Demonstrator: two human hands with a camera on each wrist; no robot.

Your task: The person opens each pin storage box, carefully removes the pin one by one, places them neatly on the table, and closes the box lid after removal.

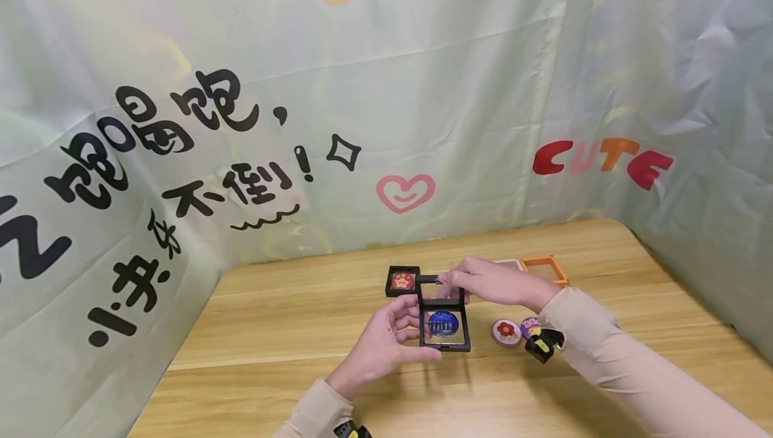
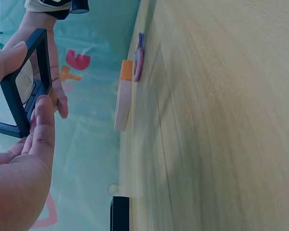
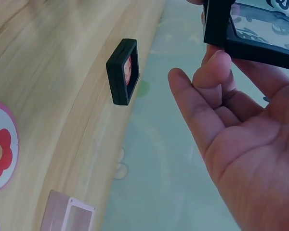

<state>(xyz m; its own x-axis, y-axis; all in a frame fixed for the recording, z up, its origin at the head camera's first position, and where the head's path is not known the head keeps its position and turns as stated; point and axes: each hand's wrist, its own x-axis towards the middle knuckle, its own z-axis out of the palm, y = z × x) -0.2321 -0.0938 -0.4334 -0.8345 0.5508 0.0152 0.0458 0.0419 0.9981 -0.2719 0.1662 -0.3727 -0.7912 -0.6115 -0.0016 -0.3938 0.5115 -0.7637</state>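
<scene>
Since the left curtain's (image 1: 199, 15) black lettering (image 1: 192, 190) is huge, 不倒! reads easily. Then comes a far black box (image 3: 116, 77) with a red disc (image 1: 402, 281) inside, then an open black case (image 1: 443, 304) held over mid-table (image 1: 272, 331), blue disc (image 1: 443, 323) in it; left hand (image 1: 380, 337) pinches its edge, right hand (image 1: 486, 282) its lid (image 1: 430, 279). Further right: flower disc (image 1: 506, 333), orange frame (image 1: 537, 259), CUTE (image 1: 617, 148).

On the wood-grain tabletop (image 1: 260, 317), a black display case (image 1: 401, 293) frames a round red badge (image 1: 402, 281); farther right, a pale pink frame (image 3: 57, 209) and an orange frame (image 1: 561, 270) lie side by side. Nearer the front, a red-flower badge (image 1: 506, 333) sits just beside a purple badge (image 1: 531, 328). Pale green fabric (image 1: 471, 116) behind carries black Chinese characters (image 1: 162, 133), a smiling pink heart (image 1: 406, 194) and "CUTE" lettering (image 1: 611, 155).
</scene>
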